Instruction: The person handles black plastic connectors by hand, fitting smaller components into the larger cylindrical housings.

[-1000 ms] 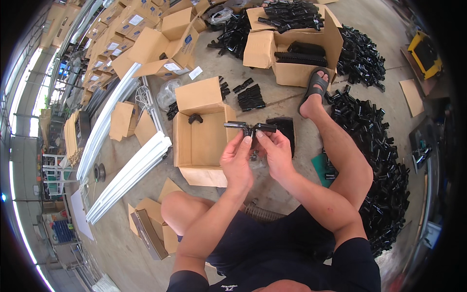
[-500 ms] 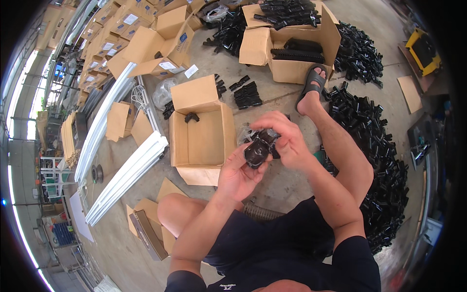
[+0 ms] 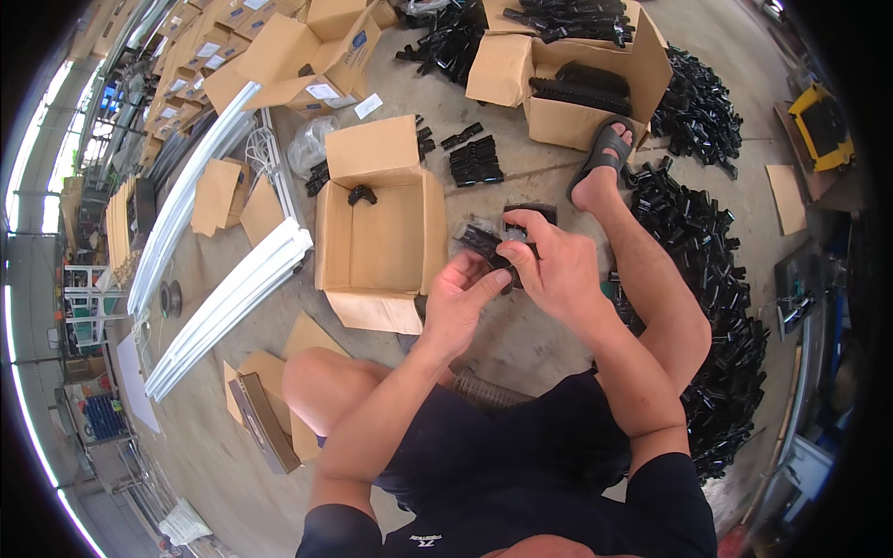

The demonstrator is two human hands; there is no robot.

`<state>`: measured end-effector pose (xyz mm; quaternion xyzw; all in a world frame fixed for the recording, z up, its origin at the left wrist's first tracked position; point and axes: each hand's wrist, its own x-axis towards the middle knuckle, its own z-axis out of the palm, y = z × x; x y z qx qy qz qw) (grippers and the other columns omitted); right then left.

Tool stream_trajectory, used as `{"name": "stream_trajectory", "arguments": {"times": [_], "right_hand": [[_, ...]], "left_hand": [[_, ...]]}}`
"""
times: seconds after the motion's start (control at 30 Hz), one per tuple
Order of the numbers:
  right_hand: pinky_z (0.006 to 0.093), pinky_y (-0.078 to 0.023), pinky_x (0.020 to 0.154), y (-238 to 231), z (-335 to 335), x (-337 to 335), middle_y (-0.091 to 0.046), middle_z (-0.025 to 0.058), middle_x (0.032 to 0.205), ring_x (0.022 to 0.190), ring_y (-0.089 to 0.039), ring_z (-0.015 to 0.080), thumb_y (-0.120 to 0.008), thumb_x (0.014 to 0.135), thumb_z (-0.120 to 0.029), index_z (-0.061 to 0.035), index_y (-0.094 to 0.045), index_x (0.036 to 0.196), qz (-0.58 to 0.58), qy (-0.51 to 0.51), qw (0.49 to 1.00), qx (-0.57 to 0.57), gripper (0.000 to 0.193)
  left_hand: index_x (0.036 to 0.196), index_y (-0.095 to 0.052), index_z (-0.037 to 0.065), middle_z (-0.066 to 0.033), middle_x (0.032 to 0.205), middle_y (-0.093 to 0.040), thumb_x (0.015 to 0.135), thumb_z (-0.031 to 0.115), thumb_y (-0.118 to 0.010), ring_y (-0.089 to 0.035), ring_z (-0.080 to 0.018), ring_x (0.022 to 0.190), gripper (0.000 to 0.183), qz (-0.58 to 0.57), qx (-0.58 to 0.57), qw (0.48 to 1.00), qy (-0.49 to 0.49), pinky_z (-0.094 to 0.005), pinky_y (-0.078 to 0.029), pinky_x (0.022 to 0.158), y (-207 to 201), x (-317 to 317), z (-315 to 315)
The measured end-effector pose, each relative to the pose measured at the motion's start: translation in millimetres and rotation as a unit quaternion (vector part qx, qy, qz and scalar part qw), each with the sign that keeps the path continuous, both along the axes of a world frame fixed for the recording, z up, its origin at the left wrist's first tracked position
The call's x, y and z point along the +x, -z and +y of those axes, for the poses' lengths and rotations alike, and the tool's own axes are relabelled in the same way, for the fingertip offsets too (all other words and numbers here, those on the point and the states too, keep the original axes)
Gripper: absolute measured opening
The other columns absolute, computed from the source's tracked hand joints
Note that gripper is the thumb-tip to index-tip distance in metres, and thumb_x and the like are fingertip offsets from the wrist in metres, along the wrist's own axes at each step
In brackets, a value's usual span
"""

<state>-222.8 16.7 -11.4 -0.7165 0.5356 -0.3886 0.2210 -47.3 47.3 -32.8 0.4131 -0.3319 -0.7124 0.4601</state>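
Your two forearms reach forward from the lower edge and converge in front of your lap. Your left hand (image 3: pixel 462 302) is palm-inward, with its fingers curled beneath the black part (image 3: pixel 481 241) and its thumb laid along the near side; it grasps the part. Your right hand (image 3: pixel 562 272) is set slightly higher, back of the hand up, with the index finger arched over and the thumb pointing left; these two digits grip the part's right portion. The remaining right fingers are hidden.

The part is located between both hands, just beyond the left fingertips, and tilts down toward the right. Its lower end is covered by your fingers. The open box (image 3: pixel 372 312) stands to the left of your left hand, with a loose elbow (image 3: pixel 362 194) inside.

Compared with half a second ago, the part has been turned: its broad rounded face no longer points up at you. Your right hand has dropped from above the part to beside it. The elbow remains in the box.
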Motion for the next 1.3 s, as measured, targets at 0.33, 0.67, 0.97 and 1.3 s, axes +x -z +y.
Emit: {"name": "stream_trajectory", "arguments": {"times": [0.33,0.67,0.97,1.3], "right_hand": [[0.0423,-0.054,0.059,2,2,7,-0.073,0.0142,0.082,0.069,-0.071,0.0343,-0.065,0.098,-0.041,-0.0075,-0.062,0.121,-0.019,-0.042,0.995,0.086,0.04],[0.0429,-0.052,0.059,8,2,22,-0.071,0.0117,0.076,0.068,-0.07,0.0337,-0.061,0.101,-0.037,-0.0096,-0.062,0.124,0.025,-0.047,0.994,0.097,0.036],[0.0401,-0.056,0.067,23,6,43,-0.075,0.0138,0.091,0.082,-0.074,0.032,-0.062,0.101,-0.028,-0.0067,-0.062,0.124,-0.038,-0.085,0.99,0.103,0.031],[0.0385,-0.056,0.065,24,-15,58,-0.075,0.0124,0.089,0.079,-0.074,0.0318,-0.066,0.099,-0.026,-0.0057,-0.063,0.123,0.005,-0.126,0.984,0.122,0.031]], "left_hand": [[0.126,-0.062,0.003,-0.0031,0.116,-0.068,0.093,0.0,-0.072,-0.062,-0.0104,0.109,0.034,0.145,0.092,0.985,0.018,-0.0294,-0.05,0.097,15,23,-3],[0.144,-0.047,0.0,-0.009,0.12,-0.069,0.093,0.0,-0.072,-0.064,-0.0127,0.11,0.057,-0.018,0.0,1.0,-0.008,-0.0301,-0.052,0.097,6,27,0],[0.147,-0.041,-0.001,-0.014,0.122,-0.07,0.091,-0.008,-0.071,-0.068,-0.0172,0.112,0.063,-0.041,0.005,0.993,-0.115,-0.0298,-0.054,0.098,-1,34,9],[0.149,-0.038,0.002,-0.011,0.112,-0.073,0.09,-0.001,-0.076,-0.069,-0.0135,0.104,0.07,0.001,0.091,0.991,-0.099,-0.0277,-0.055,0.088,11,63,-4]]}}
